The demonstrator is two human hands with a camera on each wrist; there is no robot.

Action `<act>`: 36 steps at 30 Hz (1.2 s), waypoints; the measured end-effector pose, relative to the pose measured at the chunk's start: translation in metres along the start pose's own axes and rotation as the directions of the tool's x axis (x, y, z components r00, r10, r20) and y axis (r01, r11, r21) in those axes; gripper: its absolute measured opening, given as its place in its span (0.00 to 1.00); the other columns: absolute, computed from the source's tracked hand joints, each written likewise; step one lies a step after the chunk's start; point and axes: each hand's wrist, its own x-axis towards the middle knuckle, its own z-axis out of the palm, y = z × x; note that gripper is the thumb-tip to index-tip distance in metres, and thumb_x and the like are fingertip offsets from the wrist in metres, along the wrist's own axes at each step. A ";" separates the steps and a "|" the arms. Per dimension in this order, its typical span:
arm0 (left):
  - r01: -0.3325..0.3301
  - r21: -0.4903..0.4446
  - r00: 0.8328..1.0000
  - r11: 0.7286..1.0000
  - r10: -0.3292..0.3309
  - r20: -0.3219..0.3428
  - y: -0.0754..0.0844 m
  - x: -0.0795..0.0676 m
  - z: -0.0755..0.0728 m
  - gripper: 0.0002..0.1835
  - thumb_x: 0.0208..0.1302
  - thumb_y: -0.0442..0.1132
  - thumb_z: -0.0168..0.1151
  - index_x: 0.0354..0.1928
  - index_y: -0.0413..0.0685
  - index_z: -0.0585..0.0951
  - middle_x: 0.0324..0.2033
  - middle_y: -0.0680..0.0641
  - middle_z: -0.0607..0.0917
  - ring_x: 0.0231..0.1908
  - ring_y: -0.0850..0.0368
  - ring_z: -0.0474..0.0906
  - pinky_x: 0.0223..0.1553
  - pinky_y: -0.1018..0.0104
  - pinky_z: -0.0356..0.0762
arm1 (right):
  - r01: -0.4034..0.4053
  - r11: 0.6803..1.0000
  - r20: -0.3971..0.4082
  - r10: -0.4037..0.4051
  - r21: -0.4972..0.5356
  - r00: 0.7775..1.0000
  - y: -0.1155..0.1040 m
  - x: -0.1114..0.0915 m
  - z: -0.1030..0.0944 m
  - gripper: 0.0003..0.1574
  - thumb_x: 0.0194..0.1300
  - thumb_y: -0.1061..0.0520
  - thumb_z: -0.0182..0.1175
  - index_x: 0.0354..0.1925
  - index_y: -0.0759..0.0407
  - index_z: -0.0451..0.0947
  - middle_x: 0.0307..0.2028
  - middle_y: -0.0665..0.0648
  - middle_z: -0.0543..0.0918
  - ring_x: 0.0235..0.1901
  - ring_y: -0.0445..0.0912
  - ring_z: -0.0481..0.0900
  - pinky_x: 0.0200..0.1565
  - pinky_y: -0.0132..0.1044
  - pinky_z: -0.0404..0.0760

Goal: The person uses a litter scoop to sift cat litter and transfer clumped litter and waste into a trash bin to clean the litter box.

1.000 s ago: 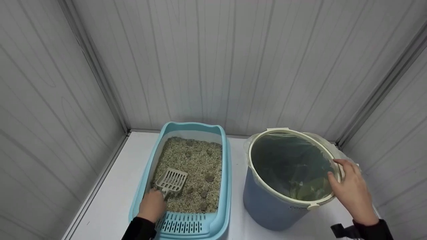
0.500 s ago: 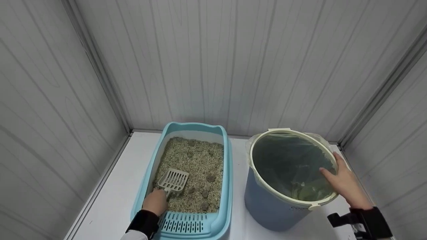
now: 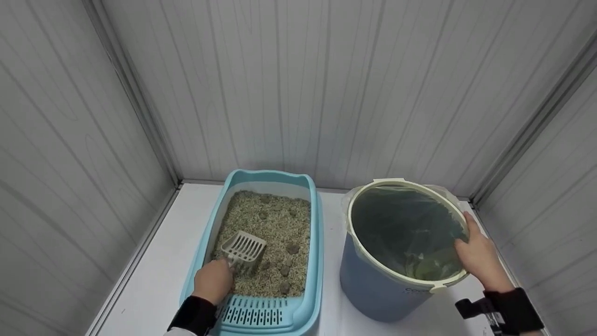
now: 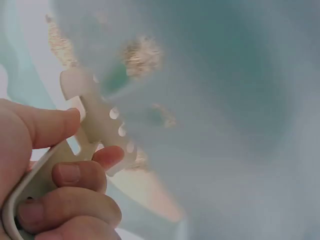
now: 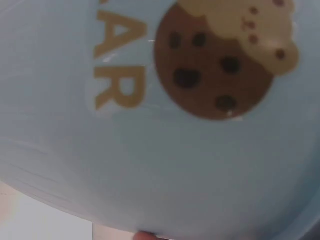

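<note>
My left hand (image 3: 213,281) grips the handle of a beige slotted litter scoop (image 3: 246,245) at the left side of a blue litter box (image 3: 317,247). In the left wrist view the fingers curl round the scoop's handle (image 4: 37,185), the thumb lying along it. Pale litter (image 3: 275,228) with several darker clumps (image 3: 292,248) fills the box. To the right stands a blue trash bin (image 3: 373,289) with a cream rim and a clear liner. My right hand (image 3: 482,259) holds that rim at its right side, thumb inside and fingers outside. Mostly bin wall (image 5: 150,175) shows in the right wrist view.
A slotted light-blue step (image 3: 256,312) forms the near end of the litter box. Box and bin share a white table (image 3: 156,261), with a narrow gap between them. Grey panelled walls (image 3: 298,93) close in the back and both sides. Something greenish (image 3: 431,268) shows low inside the bin.
The scoop has tilted, its near side rising slightly off the litter. My right hand has shifted from the rim's top to the outer side, thumb hooked over. Box and bin stay put.
</note>
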 end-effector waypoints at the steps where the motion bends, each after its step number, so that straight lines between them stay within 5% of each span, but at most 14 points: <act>1: -0.006 0.011 1.000 1.000 0.006 -0.014 0.002 -0.001 -0.003 0.12 0.61 0.39 0.62 0.23 0.38 0.79 0.12 0.47 0.72 0.13 0.54 0.71 0.15 0.58 0.71 | 0.001 1.000 0.003 -0.001 0.006 1.000 0.000 0.000 0.000 0.43 0.62 0.64 0.40 0.71 0.71 0.37 0.52 0.90 0.62 0.30 0.63 0.77 0.25 0.45 0.76; 8: -0.056 0.087 0.998 0.995 0.058 -0.016 0.006 -0.015 -0.032 0.13 0.62 0.35 0.60 0.20 0.37 0.78 0.10 0.47 0.69 0.11 0.54 0.70 0.14 0.61 0.70 | -0.005 1.000 0.031 0.005 0.023 1.000 0.000 -0.002 -0.001 0.45 0.57 0.67 0.36 0.72 0.67 0.35 0.52 0.91 0.62 0.23 0.56 0.75 0.20 0.41 0.73; 15: -0.030 0.060 0.984 0.998 0.019 0.177 0.012 -0.027 -0.066 0.13 0.61 0.31 0.58 0.18 0.40 0.76 0.13 0.45 0.73 0.15 0.54 0.73 0.17 0.59 0.70 | -0.010 1.000 0.018 0.010 0.025 1.000 0.000 -0.001 -0.001 0.45 0.57 0.66 0.38 0.72 0.68 0.36 0.54 0.90 0.60 0.29 0.62 0.75 0.24 0.44 0.74; 21: -0.004 0.081 0.961 0.997 -0.019 0.277 0.024 -0.033 -0.089 0.15 0.60 0.28 0.56 0.15 0.47 0.72 0.12 0.49 0.65 0.16 0.58 0.58 0.20 0.62 0.56 | -0.033 0.999 0.012 0.033 0.027 0.999 0.000 0.000 0.000 0.44 0.59 0.64 0.39 0.72 0.66 0.37 0.56 0.89 0.59 0.33 0.65 0.75 0.27 0.47 0.76; 27: -0.044 0.088 0.932 0.995 0.009 0.364 0.043 -0.032 -0.095 0.09 0.59 0.33 0.59 0.21 0.47 0.75 0.15 0.48 0.69 0.18 0.56 0.59 0.24 0.59 0.54 | -0.036 0.999 0.016 0.035 0.039 0.999 0.001 0.000 0.001 0.44 0.61 0.64 0.39 0.72 0.66 0.36 0.57 0.88 0.58 0.34 0.65 0.75 0.25 0.44 0.75; 32: -0.074 0.081 0.934 0.994 0.041 0.354 0.053 -0.024 -0.091 0.04 0.54 0.33 0.62 0.24 0.44 0.78 0.18 0.48 0.75 0.18 0.56 0.65 0.22 0.62 0.60 | -0.031 0.998 0.020 0.030 0.047 0.999 0.001 -0.001 0.001 0.44 0.61 0.64 0.39 0.72 0.66 0.36 0.58 0.88 0.57 0.41 0.70 0.74 0.32 0.50 0.76; 36: -0.081 0.073 0.936 0.994 0.051 0.348 0.058 -0.013 -0.086 0.12 0.51 0.29 0.59 0.16 0.48 0.71 0.16 0.50 0.70 0.17 0.57 0.61 0.21 0.63 0.59 | -0.022 0.999 0.010 0.022 0.041 1.000 0.002 -0.001 0.000 0.44 0.60 0.63 0.39 0.72 0.67 0.37 0.58 0.87 0.58 0.41 0.71 0.74 0.33 0.51 0.77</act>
